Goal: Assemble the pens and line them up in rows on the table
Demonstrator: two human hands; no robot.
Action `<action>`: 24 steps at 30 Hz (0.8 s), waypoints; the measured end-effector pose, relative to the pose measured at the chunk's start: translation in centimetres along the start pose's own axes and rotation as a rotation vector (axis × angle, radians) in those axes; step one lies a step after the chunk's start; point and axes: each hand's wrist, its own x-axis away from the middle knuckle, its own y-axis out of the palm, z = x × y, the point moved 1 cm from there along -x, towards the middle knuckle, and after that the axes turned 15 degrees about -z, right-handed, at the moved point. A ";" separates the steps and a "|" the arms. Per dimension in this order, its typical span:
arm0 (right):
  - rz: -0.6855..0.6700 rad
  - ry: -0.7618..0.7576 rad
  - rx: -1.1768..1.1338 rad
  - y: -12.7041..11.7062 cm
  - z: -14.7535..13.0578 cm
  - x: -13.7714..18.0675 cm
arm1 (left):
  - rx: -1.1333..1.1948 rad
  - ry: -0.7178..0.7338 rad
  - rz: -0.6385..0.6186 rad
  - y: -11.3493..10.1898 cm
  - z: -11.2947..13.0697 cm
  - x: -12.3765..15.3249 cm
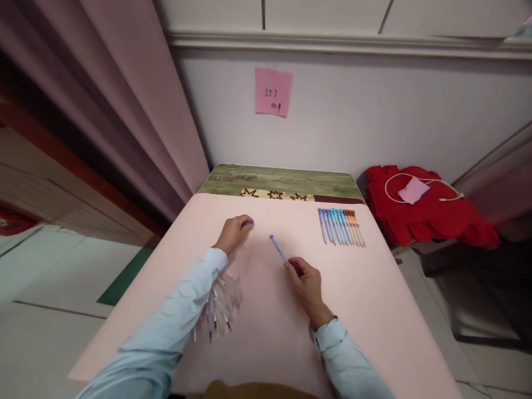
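My right hand (306, 284) is closed on a blue pen (277, 247) that points up and to the left over the pink table top (374, 310). My left hand (233, 233) rests further left with its fingers pinched on a small blue piece (248, 223), perhaps a pen cap. Under my left forearm lies a loose heap of clear pen parts or refills (222, 313). A neat row of several blue and orange pens (341, 226) lies side by side at the far right of the table.
A green patterned surface (282, 182) adjoins the table's far edge. A red cloth (428, 213) with a white cable and a pink note lies at the right. A pink sticky note (273, 92) hangs on the wall. Curtains hang at the left.
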 end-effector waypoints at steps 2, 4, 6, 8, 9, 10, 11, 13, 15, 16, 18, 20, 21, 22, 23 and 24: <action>0.001 -0.002 -0.009 0.0 0.1 0.0 | 0.149 0.053 -0.050 0.4 1.5 0.8; -0.005 -0.004 -0.017 0.0 0.2 0.0 | 0.262 0.083 -0.091 0.8 2.9 1.6; -0.010 -0.004 -0.020 0.1 0.3 0.0 | 0.294 0.114 -0.098 1.0 3.9 2.3; -0.009 -0.003 -0.026 0.1 0.4 0.0 | 0.281 0.142 -0.090 1.1 4.5 2.6; -0.009 -0.002 -0.027 0.1 0.4 -0.1 | 0.269 0.153 -0.087 1.2 4.7 2.7; -0.013 -0.002 -0.026 0.1 0.4 -0.1 | 0.254 0.162 -0.086 1.2 4.8 2.7; -0.017 -0.002 -0.026 0.1 0.4 -0.1 | 0.236 0.171 -0.084 1.3 4.8 2.7; -0.024 -0.005 -0.028 0.1 0.3 -0.1 | 0.196 0.191 -0.078 1.5 4.8 2.6; -0.031 -0.013 -0.034 0.1 0.3 -0.1 | 0.144 0.215 -0.072 1.7 4.9 2.5; -0.030 -0.016 -0.036 0.0 0.3 0.0 | 0.115 0.226 -0.070 1.8 4.9 2.4; -0.028 -0.019 -0.034 0.0 0.2 0.0 | 0.059 0.243 -0.071 1.9 5.1 2.4; -0.023 -0.016 -0.034 0.0 0.1 -0.1 | 0.019 0.251 -0.073 1.9 5.2 2.3; -0.021 -0.015 -0.035 0.0 0.0 -0.1 | 0.003 0.254 -0.074 1.8 5.2 2.3; -0.021 -0.015 -0.036 0.0 0.0 -0.1 | -0.012 0.258 -0.074 1.8 5.3 2.3; -0.020 -0.017 -0.038 0.0 -0.1 -0.2 | -0.030 0.265 -0.074 1.7 5.3 2.2; -0.019 -0.022 -0.039 0.0 -0.1 -0.2 | -0.048 0.274 -0.075 1.7 5.3 2.1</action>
